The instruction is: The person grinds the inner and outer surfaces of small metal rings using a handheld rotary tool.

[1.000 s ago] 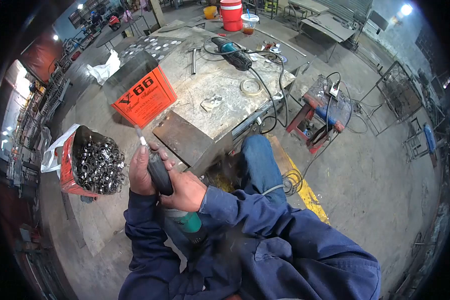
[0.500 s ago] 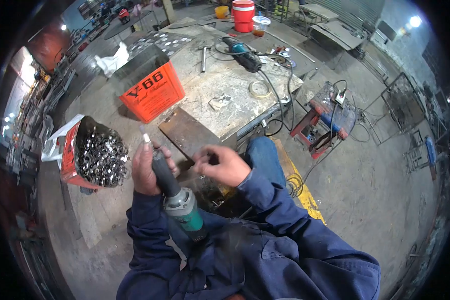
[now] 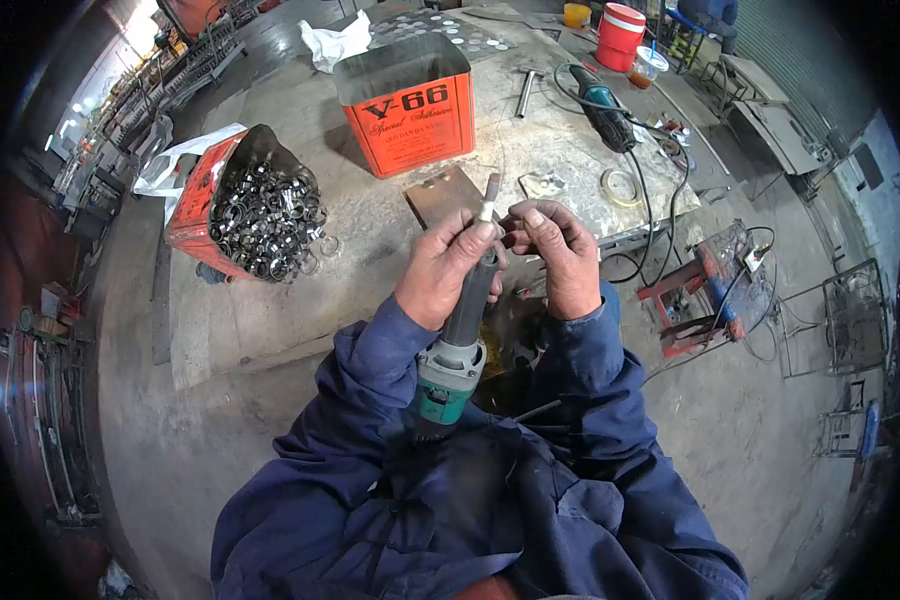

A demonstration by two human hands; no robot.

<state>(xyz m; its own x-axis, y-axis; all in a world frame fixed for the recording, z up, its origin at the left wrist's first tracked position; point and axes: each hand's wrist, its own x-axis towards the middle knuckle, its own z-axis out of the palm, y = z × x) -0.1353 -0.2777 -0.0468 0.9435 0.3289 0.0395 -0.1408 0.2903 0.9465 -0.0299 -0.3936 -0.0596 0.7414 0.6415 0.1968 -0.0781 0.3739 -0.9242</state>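
Observation:
My left hand (image 3: 438,270) wraps round the black neck of a green and grey die grinder (image 3: 448,375), which stands upright in front of my chest. Out of its top end sticks a small brownish grinding bit (image 3: 492,187) with a pale collar, my left thumb lying close to that collar. Just to the right of the bit is my right hand (image 3: 562,258), its thumb and fingers curled together; whatever they may pinch is hidden. A flat rusty metal plate (image 3: 445,192) lies on the table behind my hands.
An orange tin (image 3: 420,125) stands upright on the worktable (image 3: 360,260). Left of it, a tipped orange tin (image 3: 195,215) spills metal rings (image 3: 265,220). Further right lie a hammer (image 3: 526,92), a corded angle grinder (image 3: 605,112) and a tape roll (image 3: 622,187). A red-blue stool (image 3: 715,280) stands at right.
My view has shifted, so the table things appear further right and higher. The die grinder is more upright, and my right hand has come up beside its bit.

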